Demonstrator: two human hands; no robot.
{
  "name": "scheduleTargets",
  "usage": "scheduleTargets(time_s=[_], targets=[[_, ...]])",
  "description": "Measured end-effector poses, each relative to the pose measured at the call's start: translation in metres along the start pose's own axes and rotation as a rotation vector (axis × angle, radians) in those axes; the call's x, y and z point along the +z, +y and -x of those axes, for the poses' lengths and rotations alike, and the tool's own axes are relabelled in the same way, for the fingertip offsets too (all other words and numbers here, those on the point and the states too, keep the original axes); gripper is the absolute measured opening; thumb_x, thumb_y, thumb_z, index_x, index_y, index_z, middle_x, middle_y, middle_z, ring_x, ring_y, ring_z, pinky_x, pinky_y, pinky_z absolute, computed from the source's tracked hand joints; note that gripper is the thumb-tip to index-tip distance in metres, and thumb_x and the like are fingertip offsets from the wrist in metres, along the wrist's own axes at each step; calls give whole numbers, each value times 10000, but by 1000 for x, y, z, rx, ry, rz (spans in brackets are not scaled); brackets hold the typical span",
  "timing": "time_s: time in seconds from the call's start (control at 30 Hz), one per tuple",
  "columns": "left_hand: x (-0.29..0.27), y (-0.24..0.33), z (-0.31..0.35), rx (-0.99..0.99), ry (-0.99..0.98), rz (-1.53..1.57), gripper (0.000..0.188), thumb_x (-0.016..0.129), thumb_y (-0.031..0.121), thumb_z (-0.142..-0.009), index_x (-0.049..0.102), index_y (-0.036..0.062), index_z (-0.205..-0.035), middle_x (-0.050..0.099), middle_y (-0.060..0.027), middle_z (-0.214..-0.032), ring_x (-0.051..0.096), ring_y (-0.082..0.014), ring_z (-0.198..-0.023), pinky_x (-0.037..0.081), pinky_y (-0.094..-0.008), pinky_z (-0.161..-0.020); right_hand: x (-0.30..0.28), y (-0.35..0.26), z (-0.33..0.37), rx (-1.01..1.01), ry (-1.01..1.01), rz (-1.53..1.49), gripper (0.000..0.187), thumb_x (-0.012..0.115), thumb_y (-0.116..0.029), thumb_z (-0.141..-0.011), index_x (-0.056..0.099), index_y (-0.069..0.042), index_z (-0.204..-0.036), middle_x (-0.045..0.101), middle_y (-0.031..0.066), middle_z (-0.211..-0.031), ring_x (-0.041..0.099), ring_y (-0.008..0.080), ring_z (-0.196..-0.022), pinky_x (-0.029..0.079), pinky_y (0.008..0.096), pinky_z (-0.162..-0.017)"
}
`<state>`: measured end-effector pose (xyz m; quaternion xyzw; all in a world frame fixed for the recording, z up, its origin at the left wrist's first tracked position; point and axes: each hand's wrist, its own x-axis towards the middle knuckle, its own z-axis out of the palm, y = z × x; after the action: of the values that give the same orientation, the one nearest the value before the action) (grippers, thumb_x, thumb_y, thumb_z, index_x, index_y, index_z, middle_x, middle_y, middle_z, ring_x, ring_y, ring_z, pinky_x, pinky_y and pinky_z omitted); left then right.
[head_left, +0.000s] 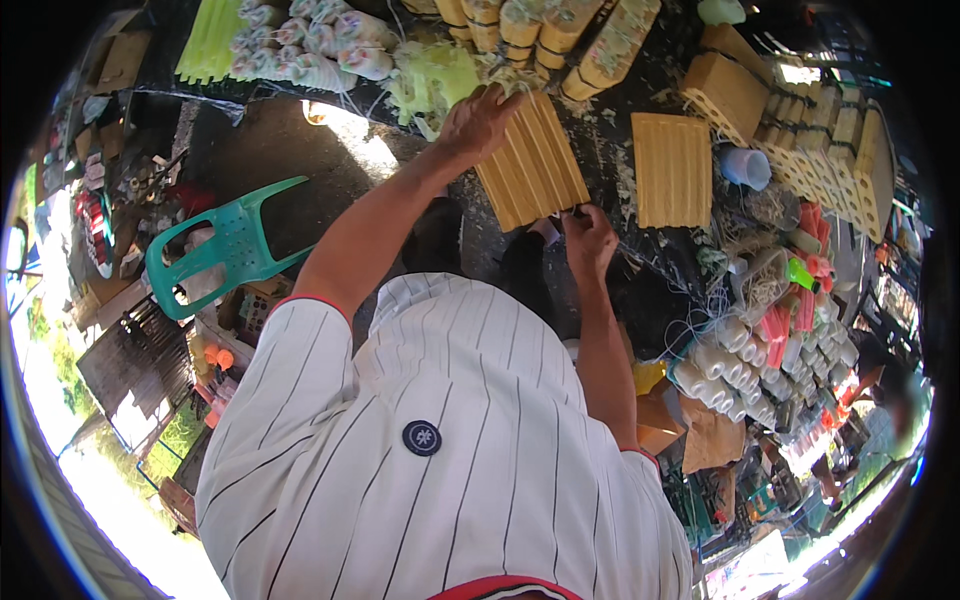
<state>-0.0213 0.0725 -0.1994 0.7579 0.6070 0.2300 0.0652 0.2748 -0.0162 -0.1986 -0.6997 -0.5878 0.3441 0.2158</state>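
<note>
Between my two hands is a yellow-brown slab with long parallel grooves, tilted a little. My left hand is at its far left edge, with the fingers closed over the edge. At the near right corner, my right hand pinches the slab between thumb and fingers. A second grooved slab of the same colour lies on the dark tabletop to the right. Just beyond my left hand sits a heap of crumpled pale-green plastic.
Bundled yellow blocks line the table's far side, near wrapped white rolls. Perforated yellow blocks and a pale-blue cup stand on the right. A green plastic chair is at left. Whitish cylinders are stacked at lower right.
</note>
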Motion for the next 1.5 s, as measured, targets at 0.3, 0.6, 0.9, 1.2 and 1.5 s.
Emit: scheduleTargets(time_s=[0.3, 0.6, 0.9, 1.2, 1.5], targets=[[-62, -53, 116, -966, 289, 263, 195, 700, 122, -933, 792, 44, -1086, 762, -183, -978, 744, -356, -909, 576, -396, -835, -21, -21, 16, -146, -83, 22, 219, 805, -99, -861, 747, 21, -1035, 711, 147, -824, 686, 258, -727, 539, 377, -695], [-51, -82, 49, -738, 293, 186, 238, 720, 179, -908, 793, 65, -1103, 735, -186, -1035, 717, -398, -919, 567, -481, -837, 20, -87, 26, -264, -301, -23, 187, 789, -88, -895, 738, 39, -1023, 726, 156, -836, 689, 213, -703, 542, 343, -669], [-65, -54, 20, -484, 648, 95, 118, 692, -15, -860, 687, 60, -951, 677, -166, -928, 647, -385, -836, 497, -490, -820, 30, -118, 31, -81, -438, -177, 205, 778, -127, -937, 731, 47, -1036, 729, 87, -816, 662, 130, -714, 525, 306, -669], [-155, 23, 46, -161, 340, 193, 173, 702, 4, -806, 647, 78, -953, 664, -97, -817, 656, -313, -851, 467, -455, -820, 56, -243, -39, 452, -796, -1082, 393, 561, -368, -1110, 654, -10, -1242, 707, 69, -1010, 665, 175, -938, 492, 317, -880], [-155, 55, 135, -315, 146, 267, 324, 771, 32, -822, 670, 51, -1129, 730, -127, -1021, 679, -299, -1067, 471, -469, -981, -6, -265, -16, 168, -892, -915, 235, 564, -192, -1106, 675, 14, -1104, 681, 64, -820, 629, 197, -722, 537, 373, -729]])
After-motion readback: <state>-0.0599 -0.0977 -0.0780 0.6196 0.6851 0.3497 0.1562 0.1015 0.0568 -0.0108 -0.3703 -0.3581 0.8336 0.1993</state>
